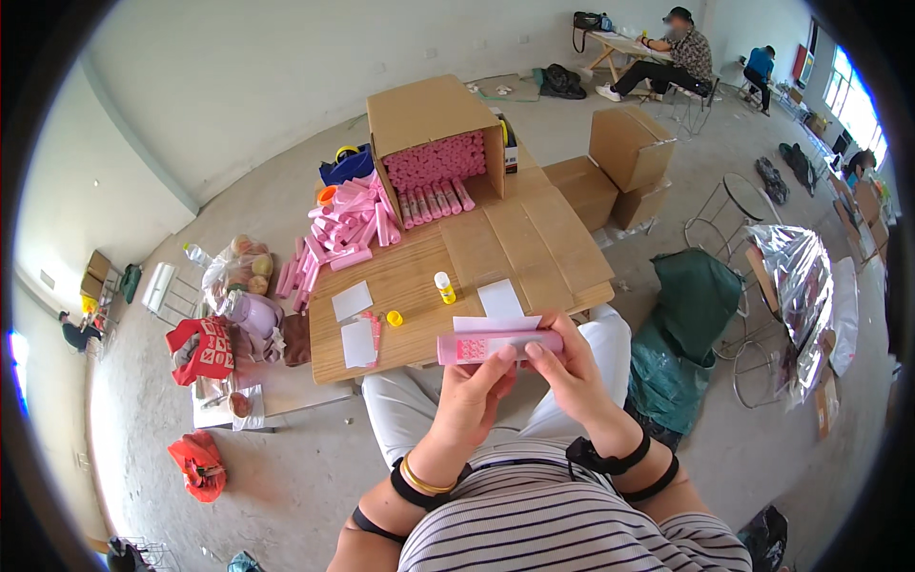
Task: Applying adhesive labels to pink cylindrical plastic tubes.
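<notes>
Both of my hands hold a pink tube (496, 347) level above the table's front edge. My left hand (472, 393) grips it from below, its thumb pressed on the printed panel. My right hand (574, 370) is closed round the right end, thumb also on the front. A white paper slip (498, 323) shows along the tube's upper edge; whether it is stuck on, I cannot tell. Just beyond stands an uncapped yellow glue stick (446, 290), with its yellow cap (394, 317) lying to the left. White paper slips (352, 301) lie on the table on both sides of the glue stick.
An opened cardboard box (429, 112) filled with stacked pink tubes stands at the table's back. Loose pink tubes (348, 224) pile up on its left. Flattened cardboard (519, 238) covers the table's right side. Bags (200, 350) sit at left; a green sack (691, 305) stands at right.
</notes>
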{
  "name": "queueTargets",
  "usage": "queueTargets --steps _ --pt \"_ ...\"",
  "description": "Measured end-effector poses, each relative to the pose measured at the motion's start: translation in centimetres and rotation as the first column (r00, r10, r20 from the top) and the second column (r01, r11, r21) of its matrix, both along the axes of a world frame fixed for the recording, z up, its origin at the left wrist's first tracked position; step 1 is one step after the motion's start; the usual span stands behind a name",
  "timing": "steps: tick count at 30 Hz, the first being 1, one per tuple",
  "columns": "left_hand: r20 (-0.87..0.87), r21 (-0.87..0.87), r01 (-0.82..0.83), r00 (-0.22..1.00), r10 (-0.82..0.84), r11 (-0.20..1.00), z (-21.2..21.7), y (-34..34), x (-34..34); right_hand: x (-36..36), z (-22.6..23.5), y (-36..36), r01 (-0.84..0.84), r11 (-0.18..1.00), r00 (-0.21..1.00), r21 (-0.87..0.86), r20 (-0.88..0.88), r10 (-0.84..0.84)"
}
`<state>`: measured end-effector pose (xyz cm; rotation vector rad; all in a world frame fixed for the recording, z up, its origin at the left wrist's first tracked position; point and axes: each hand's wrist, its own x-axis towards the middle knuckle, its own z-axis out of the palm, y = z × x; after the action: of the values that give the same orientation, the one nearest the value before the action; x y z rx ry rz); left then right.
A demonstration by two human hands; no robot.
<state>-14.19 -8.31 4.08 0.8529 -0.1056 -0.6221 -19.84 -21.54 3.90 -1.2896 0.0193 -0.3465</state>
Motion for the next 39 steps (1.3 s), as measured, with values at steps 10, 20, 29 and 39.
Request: queueTargets --steps 10,20,29,39 --pt "0.246 0.138 -0.037 0.969 0.002 0.99 1.4 2.3 1.5 -0.2 0.4 -0.7 0.005 0.998 0.998 0.057 -0.056 -0.002" --pt "0.308 0.238 0.063 0.941 -0.137 0.969 2.2 2.1 0.9 -0.4 0.3 -0.7 -0.034 0.987 0.999 0.159 -0.016 0.037" --pt "0.407 0.211 0.004 0.909 -0.092 0.977 1.9 2.1 0.5 -0.4 1.1 -0.4 -0.033 0.985 0.996 0.17 -0.078 0.047" --pt "0.523 0.221 0.011 0.842 -0.128 0.975 1.8 2.2 0.5 -0.5 1.1 -0.3 -0.056 0.933 0.992 0.357 -0.084 0.092"
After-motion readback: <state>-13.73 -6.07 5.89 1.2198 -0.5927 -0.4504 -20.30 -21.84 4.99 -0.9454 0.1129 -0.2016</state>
